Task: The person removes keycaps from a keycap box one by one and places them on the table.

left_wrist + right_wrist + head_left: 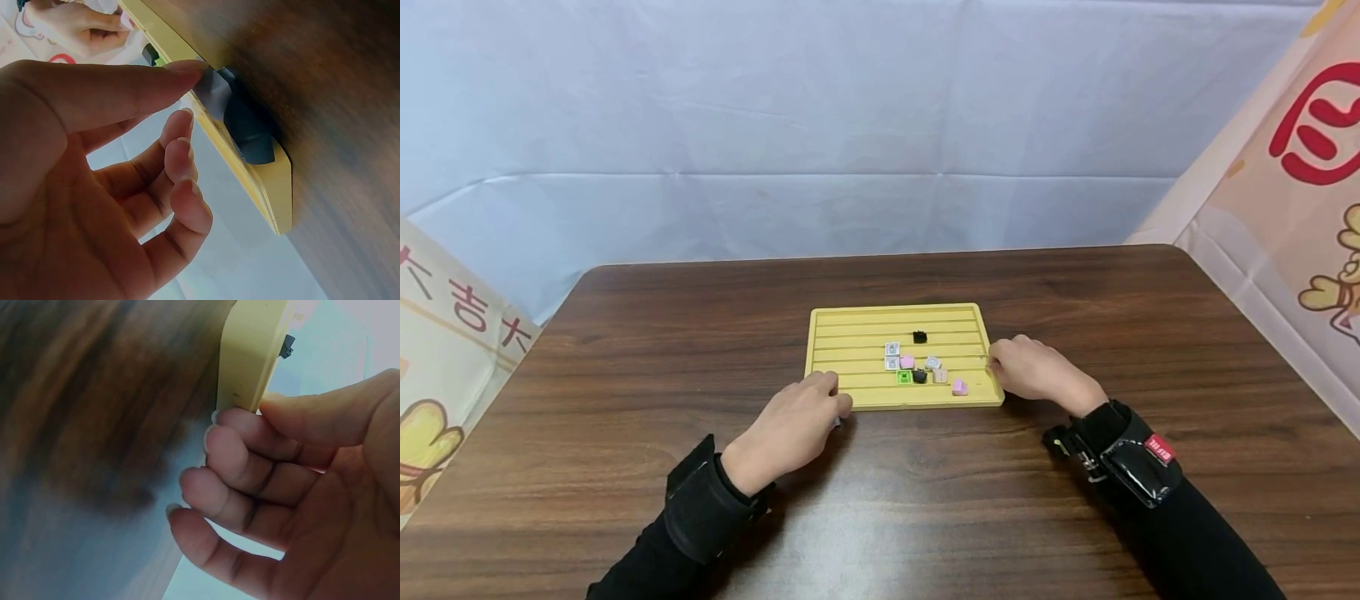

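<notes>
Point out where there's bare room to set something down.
Bare: the wooden table in front of the ridged yellow board, between the black sleeves; table left of the board; the board's far-left part, left of the white tiles.
Crowded: the cluster around the green tile, and the board's edges by the left hand and right hand.
</notes>
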The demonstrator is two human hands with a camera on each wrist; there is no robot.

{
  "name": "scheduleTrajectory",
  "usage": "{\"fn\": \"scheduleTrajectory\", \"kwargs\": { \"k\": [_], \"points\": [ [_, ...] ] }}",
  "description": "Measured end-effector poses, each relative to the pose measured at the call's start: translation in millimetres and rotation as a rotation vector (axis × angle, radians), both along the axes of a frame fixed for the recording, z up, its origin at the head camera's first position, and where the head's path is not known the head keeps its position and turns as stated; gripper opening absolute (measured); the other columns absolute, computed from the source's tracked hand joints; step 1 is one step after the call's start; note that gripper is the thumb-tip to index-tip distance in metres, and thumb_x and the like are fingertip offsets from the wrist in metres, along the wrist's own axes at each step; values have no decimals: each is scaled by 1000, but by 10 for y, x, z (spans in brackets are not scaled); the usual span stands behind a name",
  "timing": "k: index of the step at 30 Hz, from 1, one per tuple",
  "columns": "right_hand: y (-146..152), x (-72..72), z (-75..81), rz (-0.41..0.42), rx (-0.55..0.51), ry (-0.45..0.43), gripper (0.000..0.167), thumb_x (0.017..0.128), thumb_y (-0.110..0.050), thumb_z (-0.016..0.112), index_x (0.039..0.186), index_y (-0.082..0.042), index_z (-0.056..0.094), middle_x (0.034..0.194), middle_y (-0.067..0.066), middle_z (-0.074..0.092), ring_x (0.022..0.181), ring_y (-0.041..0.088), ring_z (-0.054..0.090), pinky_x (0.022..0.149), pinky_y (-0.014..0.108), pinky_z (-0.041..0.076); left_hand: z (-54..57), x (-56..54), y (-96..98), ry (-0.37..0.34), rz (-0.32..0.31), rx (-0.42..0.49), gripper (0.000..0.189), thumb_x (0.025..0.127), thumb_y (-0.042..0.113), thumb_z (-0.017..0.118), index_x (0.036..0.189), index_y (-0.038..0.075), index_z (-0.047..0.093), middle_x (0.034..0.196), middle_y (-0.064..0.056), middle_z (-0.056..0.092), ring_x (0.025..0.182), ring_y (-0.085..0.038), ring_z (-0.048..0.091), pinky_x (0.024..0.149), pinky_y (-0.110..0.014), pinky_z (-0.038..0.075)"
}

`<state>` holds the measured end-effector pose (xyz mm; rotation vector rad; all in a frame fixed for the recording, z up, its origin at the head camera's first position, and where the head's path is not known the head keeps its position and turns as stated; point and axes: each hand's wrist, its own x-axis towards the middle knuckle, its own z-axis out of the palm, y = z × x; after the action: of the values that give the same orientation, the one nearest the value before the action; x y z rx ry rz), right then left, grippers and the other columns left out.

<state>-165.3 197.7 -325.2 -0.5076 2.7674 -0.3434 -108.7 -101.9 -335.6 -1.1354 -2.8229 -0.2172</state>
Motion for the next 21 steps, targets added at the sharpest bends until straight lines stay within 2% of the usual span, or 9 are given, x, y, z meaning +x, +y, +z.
{"fn": "scheduleTrajectory", "kwargs": {
  "k": [21],
  "points": [
    [0,-6,-10,11,-2,-1,13,92,-4,47,91,2,59,63,5,44,51,14,35,50,26,29,8,16,-4,-23,12,5,13,80,-5,64,76,8,62,71,-3,41,61,-15,38,48,-24,30]
  ]
}}
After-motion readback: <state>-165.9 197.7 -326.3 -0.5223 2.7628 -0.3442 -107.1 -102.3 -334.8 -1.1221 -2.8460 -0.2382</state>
